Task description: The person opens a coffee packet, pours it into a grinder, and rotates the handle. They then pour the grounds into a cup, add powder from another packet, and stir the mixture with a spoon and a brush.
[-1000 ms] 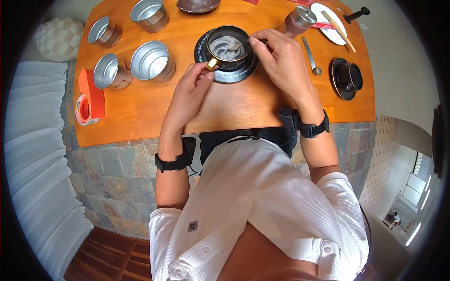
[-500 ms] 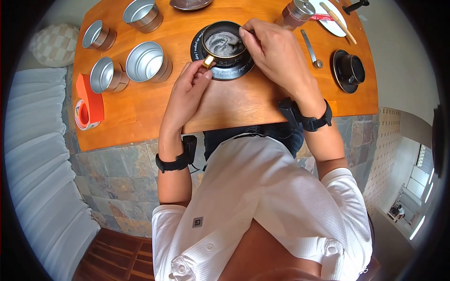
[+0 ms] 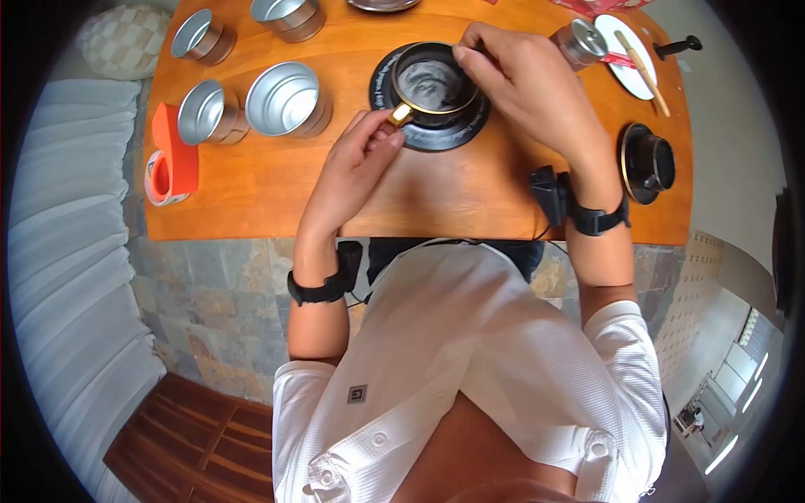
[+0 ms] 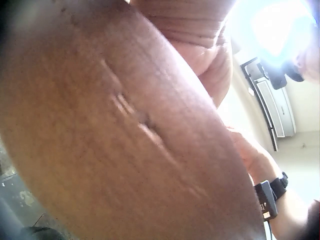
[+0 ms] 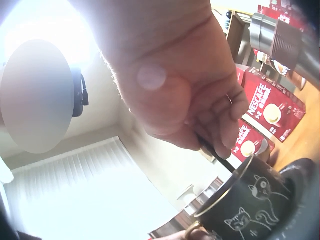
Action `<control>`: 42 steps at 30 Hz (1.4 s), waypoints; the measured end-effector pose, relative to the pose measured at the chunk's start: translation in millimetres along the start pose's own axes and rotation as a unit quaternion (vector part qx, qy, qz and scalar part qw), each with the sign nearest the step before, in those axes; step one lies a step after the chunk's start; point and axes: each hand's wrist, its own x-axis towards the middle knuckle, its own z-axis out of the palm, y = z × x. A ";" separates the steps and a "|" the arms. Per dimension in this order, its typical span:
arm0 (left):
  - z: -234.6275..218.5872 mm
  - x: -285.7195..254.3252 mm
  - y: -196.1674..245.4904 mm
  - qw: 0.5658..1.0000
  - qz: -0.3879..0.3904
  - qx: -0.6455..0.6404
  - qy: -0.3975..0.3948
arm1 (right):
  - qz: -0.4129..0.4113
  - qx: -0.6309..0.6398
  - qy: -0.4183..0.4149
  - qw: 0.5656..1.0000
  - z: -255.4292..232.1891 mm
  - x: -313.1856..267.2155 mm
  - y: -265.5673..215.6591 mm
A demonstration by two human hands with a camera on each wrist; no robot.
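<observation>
A black coffee cup (image 5: 255, 205) with a gold rim and white cat drawings stands on a black saucer (image 3: 436, 139) with white lettering. Inside it is a dark drink with pale, swirled foam (image 3: 429, 84). My left hand (image 3: 354, 168) pinches the cup's gold handle (image 3: 400, 115) from the near left side. Over the right of the rim, my right hand (image 3: 541, 92) pinches a thin dark utensil (image 5: 225, 163) that slants down into the cup; its lower end is hidden. The left wrist view shows mostly skin.
Several metal tins (image 3: 289, 105) stand at the left, near an orange holder (image 3: 174, 147) with a tape roll. At the right are a second black cup (image 3: 658, 163), a white plate (image 3: 631, 80) with a wooden stick, and a grinder (image 3: 580, 42). Red Nescafe boxes (image 5: 272, 107) stand behind.
The foam swirl has changed shape while both hands keep hold at the cup. My head view has shifted, and my right forearm now covers the metal scoop seen earlier.
</observation>
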 end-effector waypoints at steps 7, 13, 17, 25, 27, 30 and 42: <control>0.5 -0.3 -0.3 0.999 -0.015 -0.027 0.013 | -0.019 0.195 -0.047 0.979 20.6 6.0 8.7; 2.9 -3.3 0.9 0.999 -0.050 0.013 0.010 | -0.019 0.175 0.050 0.983 14.7 -15.3 26.9; 8.6 -2.5 -2.7 0.998 -0.036 0.022 0.038 | 0.046 0.228 0.075 0.970 21.0 -33.2 33.1; 15.9 -4.5 -5.3 0.998 -0.033 0.013 0.061 | 0.005 0.335 0.084 0.939 35.8 -36.8 38.7; 18.2 -4.0 -9.3 0.996 -0.028 0.012 0.081 | -0.011 0.307 0.101 0.946 37.9 -35.7 46.1; 14.3 -3.4 -18.9 0.994 -0.037 -0.009 0.101 | 0.017 0.285 0.085 0.955 32.2 -39.5 43.1; 27.0 -3.6 -11.2 0.986 -0.036 -0.047 0.155 | -0.024 0.343 0.131 0.930 42.1 -41.6 37.5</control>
